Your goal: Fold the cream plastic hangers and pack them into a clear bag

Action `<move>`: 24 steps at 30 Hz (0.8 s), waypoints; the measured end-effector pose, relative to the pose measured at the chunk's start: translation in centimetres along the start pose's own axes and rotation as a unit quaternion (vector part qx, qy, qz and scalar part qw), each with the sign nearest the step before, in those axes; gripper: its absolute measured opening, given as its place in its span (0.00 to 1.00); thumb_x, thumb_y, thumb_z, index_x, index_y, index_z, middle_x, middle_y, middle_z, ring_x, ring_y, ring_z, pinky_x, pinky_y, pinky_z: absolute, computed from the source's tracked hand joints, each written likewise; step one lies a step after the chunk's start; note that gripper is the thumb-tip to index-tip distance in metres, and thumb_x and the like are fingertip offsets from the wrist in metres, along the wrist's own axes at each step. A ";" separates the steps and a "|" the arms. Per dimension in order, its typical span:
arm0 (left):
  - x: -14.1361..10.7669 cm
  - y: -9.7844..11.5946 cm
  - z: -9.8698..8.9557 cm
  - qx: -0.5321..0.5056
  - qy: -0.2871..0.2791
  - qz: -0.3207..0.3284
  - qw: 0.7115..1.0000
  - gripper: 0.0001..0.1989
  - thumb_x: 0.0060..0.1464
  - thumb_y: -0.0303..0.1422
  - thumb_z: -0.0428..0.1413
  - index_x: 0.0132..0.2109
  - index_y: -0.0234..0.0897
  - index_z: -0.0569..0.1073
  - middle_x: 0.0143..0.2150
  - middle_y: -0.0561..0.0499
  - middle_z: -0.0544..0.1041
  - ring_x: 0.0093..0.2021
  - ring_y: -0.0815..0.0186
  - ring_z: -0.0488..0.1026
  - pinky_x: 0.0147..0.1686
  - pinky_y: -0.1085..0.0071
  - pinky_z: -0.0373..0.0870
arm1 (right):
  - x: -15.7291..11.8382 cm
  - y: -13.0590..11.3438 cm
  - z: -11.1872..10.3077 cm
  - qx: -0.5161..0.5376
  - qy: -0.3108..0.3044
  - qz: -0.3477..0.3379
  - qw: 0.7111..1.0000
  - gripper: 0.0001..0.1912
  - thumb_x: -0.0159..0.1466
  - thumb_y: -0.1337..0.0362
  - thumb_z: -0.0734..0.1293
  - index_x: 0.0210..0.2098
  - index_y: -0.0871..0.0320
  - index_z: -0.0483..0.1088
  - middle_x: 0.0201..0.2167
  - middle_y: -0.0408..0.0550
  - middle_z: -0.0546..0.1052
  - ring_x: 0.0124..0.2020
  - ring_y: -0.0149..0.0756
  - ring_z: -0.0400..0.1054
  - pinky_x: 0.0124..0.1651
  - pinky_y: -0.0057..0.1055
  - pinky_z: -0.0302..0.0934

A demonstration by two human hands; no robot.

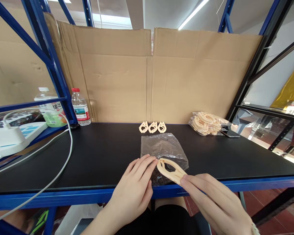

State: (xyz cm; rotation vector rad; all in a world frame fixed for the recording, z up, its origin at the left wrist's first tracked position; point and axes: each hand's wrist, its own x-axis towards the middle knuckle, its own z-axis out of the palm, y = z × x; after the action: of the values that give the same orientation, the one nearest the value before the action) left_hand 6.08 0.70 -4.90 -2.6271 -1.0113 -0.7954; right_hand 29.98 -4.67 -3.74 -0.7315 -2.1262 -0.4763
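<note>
My right hand (pixel 210 199) pinches the near end of a cream plastic clip (pixel 172 169), a flat teardrop-shaped piece with an open middle. Its rounded far end points up and left, close to the fingertips of my left hand (pixel 138 186). That hand lies with its fingers stretched out over the left side of a clear plastic bag (pixel 163 147); its thumb is partly hidden. The bag lies flat and crumpled at the table's front edge, under the clip. Behind the bag, three similar cream clips (pixel 153 127) stand in a row.
A clear bag full of cream pieces (pixel 205 123) sits at the back right beside a phone (pixel 230 133). A red-capped water bottle (pixel 80 107) stands at the back left. A white cable (pixel 70 143) loops over the black table (pixel 100 153). Cardboard (pixel 117 78) walls the back.
</note>
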 end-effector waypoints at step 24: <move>0.4 0.7 0.1 0.016 0.012 0.011 1.000 0.24 0.57 0.23 0.44 0.59 0.33 0.66 0.59 0.44 0.69 0.57 0.56 0.66 0.55 0.58 0.67 | 4.1 1.9 5.1 -0.312 -0.166 -0.030 0.935 0.11 0.61 0.77 0.60 0.35 0.65 0.74 0.35 0.56 0.71 0.38 0.45 0.63 0.34 0.39 0.57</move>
State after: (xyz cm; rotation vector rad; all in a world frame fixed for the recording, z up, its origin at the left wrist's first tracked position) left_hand 6.79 0.46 -4.78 -2.5913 -0.9797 -0.7976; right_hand 26.20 1.03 -3.30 -1.1680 -2.3221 -1.1643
